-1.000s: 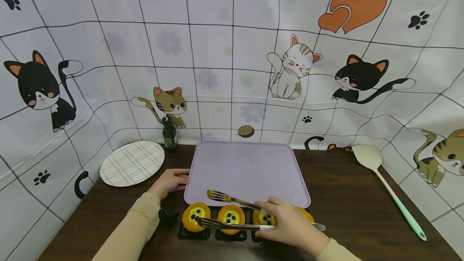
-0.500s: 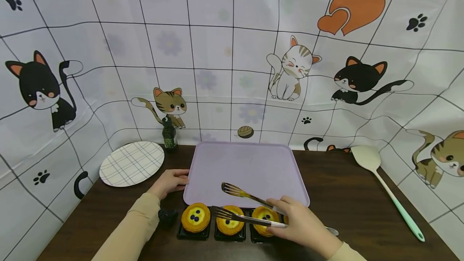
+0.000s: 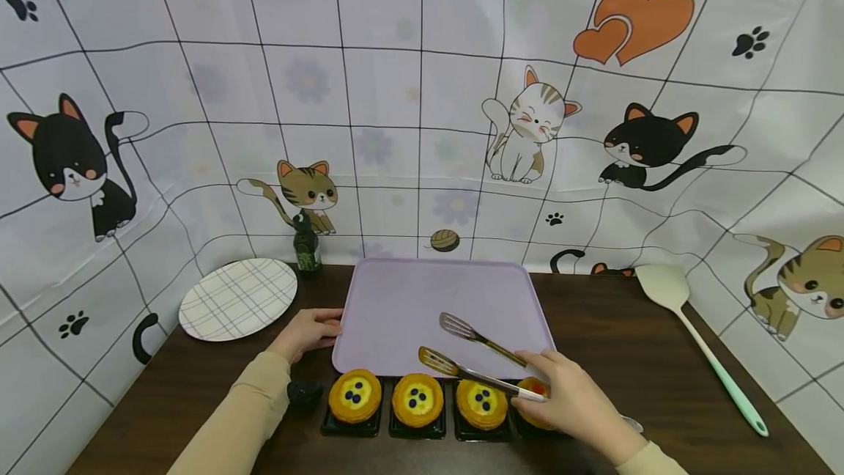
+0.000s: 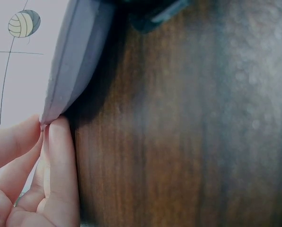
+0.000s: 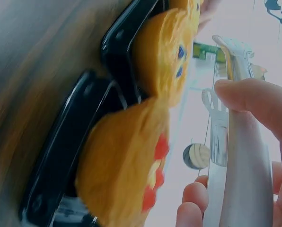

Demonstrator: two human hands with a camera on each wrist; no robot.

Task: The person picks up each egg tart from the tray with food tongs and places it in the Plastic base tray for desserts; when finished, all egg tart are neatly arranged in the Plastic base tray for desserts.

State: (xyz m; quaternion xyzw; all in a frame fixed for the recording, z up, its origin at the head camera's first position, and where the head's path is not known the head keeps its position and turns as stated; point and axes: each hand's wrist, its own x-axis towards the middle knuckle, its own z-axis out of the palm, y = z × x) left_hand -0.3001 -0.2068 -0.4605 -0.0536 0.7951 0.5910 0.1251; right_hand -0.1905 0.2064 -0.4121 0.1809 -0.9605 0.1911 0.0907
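Note:
Between thumb and fingers, my left hand (image 3: 308, 333) pinches the left rim of a lilac tray (image 3: 435, 306); the left wrist view shows the grip at the tray's edge (image 4: 74, 56). My right hand (image 3: 579, 400) holds metal serving tongs (image 3: 484, 380) with slotted ends, spread apart over the tray's front right part. Nothing is between the tong ends. In front of the tray, several egg tarts (image 3: 418, 400) sit in a row, each in a black plastic holder (image 3: 349, 429). Three carry blueberries. The rightmost tart (image 5: 117, 165) has red pieces on top and is partly hidden by my right hand.
A white checked plate (image 3: 239, 299) lies at the left, beside a small dark green bottle (image 3: 307, 246). A pale spatula with a mint handle (image 3: 722, 365) leans at the right. Some small black object (image 3: 305, 392) sits by my left forearm. A cat-print sheet (image 3: 395, 94) hangs behind.
My right hand has carried the tongs to the right and slightly away, from above the tarts to over the tray, uncovering the blueberry tarts. The left hand stays at the tray rim.

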